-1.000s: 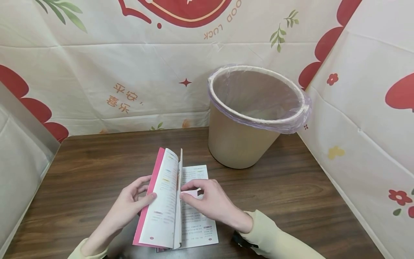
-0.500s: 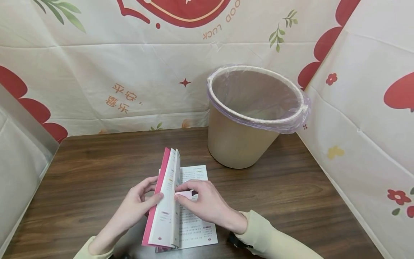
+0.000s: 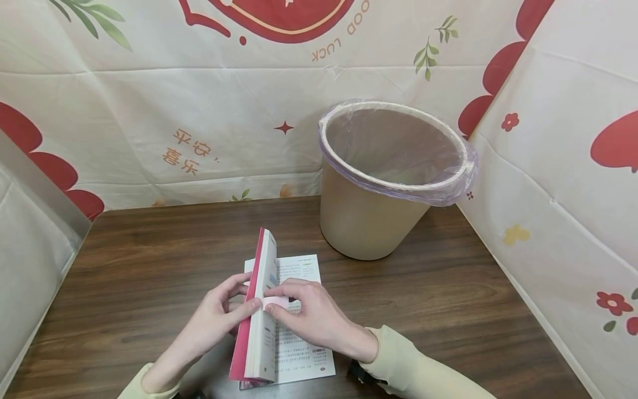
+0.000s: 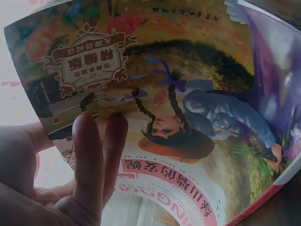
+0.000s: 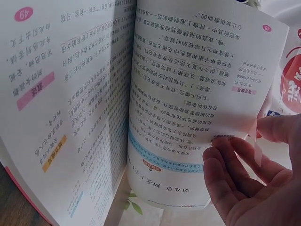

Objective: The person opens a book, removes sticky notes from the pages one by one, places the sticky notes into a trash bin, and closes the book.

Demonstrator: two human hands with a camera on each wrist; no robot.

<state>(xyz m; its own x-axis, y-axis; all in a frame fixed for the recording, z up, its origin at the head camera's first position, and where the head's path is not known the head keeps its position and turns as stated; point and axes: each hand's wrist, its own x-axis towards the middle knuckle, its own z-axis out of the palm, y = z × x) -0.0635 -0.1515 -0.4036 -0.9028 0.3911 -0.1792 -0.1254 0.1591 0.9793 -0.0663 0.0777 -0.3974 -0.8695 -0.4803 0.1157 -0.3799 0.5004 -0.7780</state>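
Observation:
A paperback book [image 3: 269, 332] with a pink inner cover stands partly open on the table, one part raised upright and the other lying flat to the right. My left hand [image 3: 219, 310] grips the raised part, thumb on the page edges and fingers behind. In the left wrist view those fingers lie against the illustrated cover [image 4: 178, 103], which shows a figure with braids. My right hand [image 3: 314, 313] pinches a small pink slip [image 3: 276, 301] against the raised pages. Printed pages [image 5: 174, 94] spread in the right wrist view, the slip showing between thumb and fingers.
Behind the book to the right, a beige trash bin [image 3: 374, 221] with a clear purplish liner stands on the dark wooden table [image 3: 164, 244]. Printed cloth [image 3: 239, 111] hangs at the back, and a patterned panel [image 3: 563, 166] rises along the right side.
My left hand has swung the pink cover and its pages rightward, bringing the raised pages together into a narrow stack. My right hand has shifted slightly left with the pink slip.

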